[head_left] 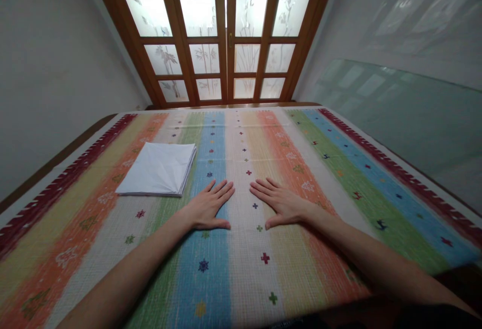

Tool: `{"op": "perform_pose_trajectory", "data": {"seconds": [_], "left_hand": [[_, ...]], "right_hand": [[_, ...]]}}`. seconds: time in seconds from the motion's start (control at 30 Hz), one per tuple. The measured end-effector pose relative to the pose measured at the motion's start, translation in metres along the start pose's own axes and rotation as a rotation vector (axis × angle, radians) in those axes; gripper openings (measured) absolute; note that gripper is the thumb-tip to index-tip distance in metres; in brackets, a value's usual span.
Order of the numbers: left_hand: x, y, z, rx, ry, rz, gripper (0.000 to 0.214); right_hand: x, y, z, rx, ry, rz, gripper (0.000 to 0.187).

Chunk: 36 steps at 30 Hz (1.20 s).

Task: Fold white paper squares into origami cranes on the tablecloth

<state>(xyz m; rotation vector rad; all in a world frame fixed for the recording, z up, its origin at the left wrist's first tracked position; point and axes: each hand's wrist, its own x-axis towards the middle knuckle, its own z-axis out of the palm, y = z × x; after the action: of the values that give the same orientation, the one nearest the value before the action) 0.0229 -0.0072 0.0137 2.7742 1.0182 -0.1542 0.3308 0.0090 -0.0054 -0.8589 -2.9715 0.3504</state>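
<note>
A striped woven cover (339,168) spreads over a wide flat surface, with a wooden door (228,37) of frosted panes behind it and plain walls on either side. From my remote seat I see the left hand (209,206) lying flat on the cover, palm down, fingers loosely apart, clamped on nothing. The right hand (280,203) lies the same way just beside it, and the two do not touch. The cloth (158,168), white and folded square, rests on the cover to the left, near the left hand but apart from it. Its layered edges face right. I judge it light, soft and limp, apt to sag or unfold if lifted by a single layer. The stacked corner nearest the left hand, pinched through all layers, looks the surest hold. Count: one cloth, one cover, two hands.
</note>
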Motion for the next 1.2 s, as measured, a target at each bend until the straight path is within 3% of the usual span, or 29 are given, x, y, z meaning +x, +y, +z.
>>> {"op": "perform_pose_trajectory", "data": {"seconds": [0.2,0.3,0.43,0.5,0.6,0.7,0.8,0.9,1.03,1.2], "left_hand": [[0.000,0.000,0.003,0.000,0.047,0.010,0.103],[-0.001,-0.002,0.006,-0.006,0.156,0.023,0.083],[-0.012,-0.009,0.002,0.003,0.411,0.040,0.034],[-0.026,-0.020,-0.005,0.054,0.559,0.015,0.027],[-0.060,-0.051,-0.014,0.126,0.694,-0.083,0.030],[-0.096,-0.088,-0.013,0.139,0.659,-0.312,0.054],[-0.124,-0.116,-0.002,0.053,0.452,-0.569,0.079],[-0.134,-0.125,0.007,-0.064,0.293,-0.619,0.088],[-0.134,-0.121,0.001,-0.206,0.315,-0.614,0.087],[-0.137,-0.115,-0.024,-0.442,0.350,-0.623,0.083]], "right_hand": [[0.000,0.000,0.001,0.004,0.030,-0.003,0.101],[-0.002,-0.001,0.003,-0.003,0.117,-0.016,0.097],[-0.005,-0.004,0.003,-0.006,0.360,-0.027,0.048],[-0.006,-0.007,0.003,0.011,0.466,-0.025,0.030],[-0.006,-0.009,0.001,0.054,0.561,-0.006,0.023],[-0.005,-0.009,0.001,0.092,0.592,0.007,0.022],[-0.005,-0.009,0.001,0.108,0.585,0.012,0.023],[-0.005,-0.008,0.002,0.113,0.580,0.032,0.023],[-0.006,-0.008,0.002,0.122,0.581,0.038,0.024],[-0.008,-0.009,0.000,0.111,0.573,0.052,0.023]]}}
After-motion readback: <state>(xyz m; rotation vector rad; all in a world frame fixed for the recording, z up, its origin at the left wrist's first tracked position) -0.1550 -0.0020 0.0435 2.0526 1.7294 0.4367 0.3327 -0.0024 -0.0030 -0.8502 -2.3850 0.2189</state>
